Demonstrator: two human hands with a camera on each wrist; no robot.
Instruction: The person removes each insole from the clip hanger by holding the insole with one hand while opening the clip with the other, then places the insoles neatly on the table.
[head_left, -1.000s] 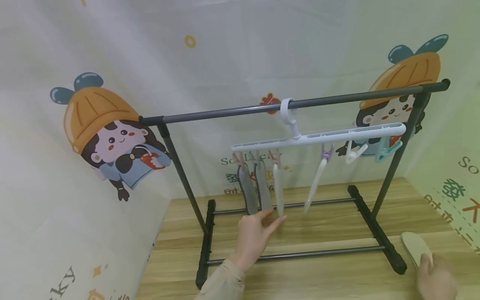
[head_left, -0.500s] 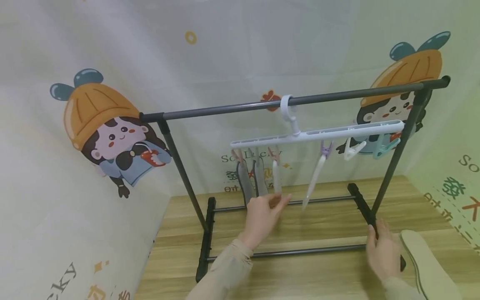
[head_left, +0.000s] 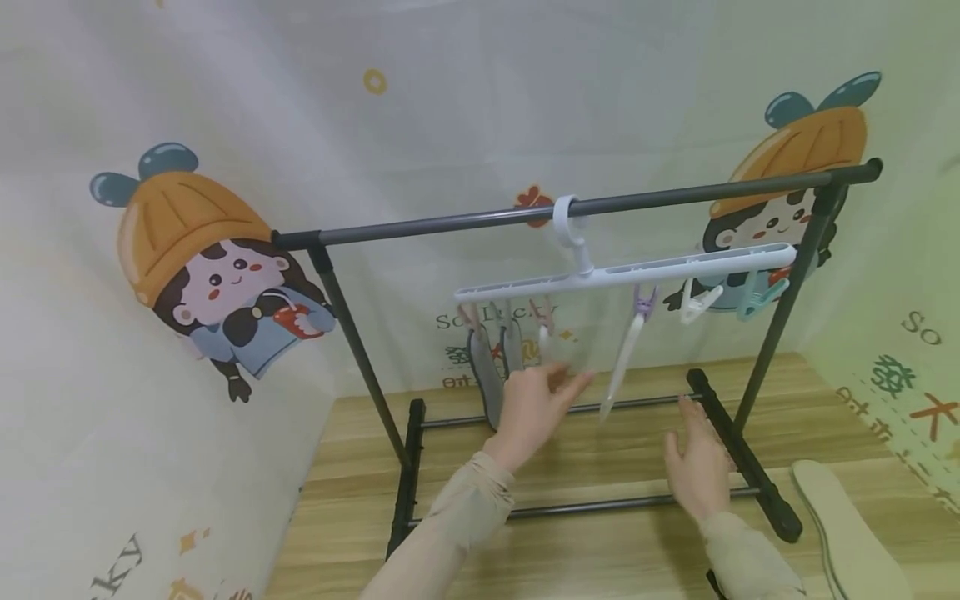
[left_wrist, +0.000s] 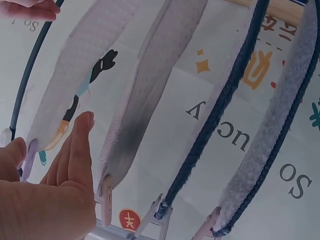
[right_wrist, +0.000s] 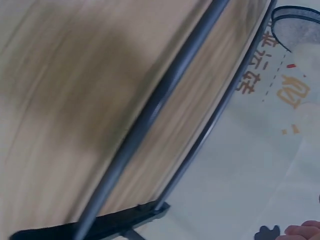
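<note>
In the head view, a white hanger (head_left: pixel 630 273) carries clipped insoles: two dark-edged grey ones (head_left: pixel 486 379) at left, a pale one (head_left: pixel 544 337) beside them, and another pale insole (head_left: pixel 624 362) under a purple clip (head_left: pixel 645 302). My left hand (head_left: pixel 534 412) is raised in front of the first pale insole, covering its lower part. The left wrist view shows the left hand's fingers (left_wrist: pixel 75 155) straight, between the two pale insoles (left_wrist: pixel 75 75). My right hand (head_left: pixel 697 462) hovers with extended fingers inside the rack's right foot, holding nothing.
A black rack (head_left: pixel 450 223) bears the hanger on its top bar. At the hanger's right end, a white clip (head_left: pixel 701 304) and a teal clip (head_left: pixel 761 298) hold nothing. One pale insole (head_left: pixel 847 533) lies on the wood-grain surface (head_left: pixel 585 546), right of the rack.
My right hand has left the loose insole on the surface and moved left and up, past the rack's right foot. My left hand has risen slightly and shifted right.
</note>
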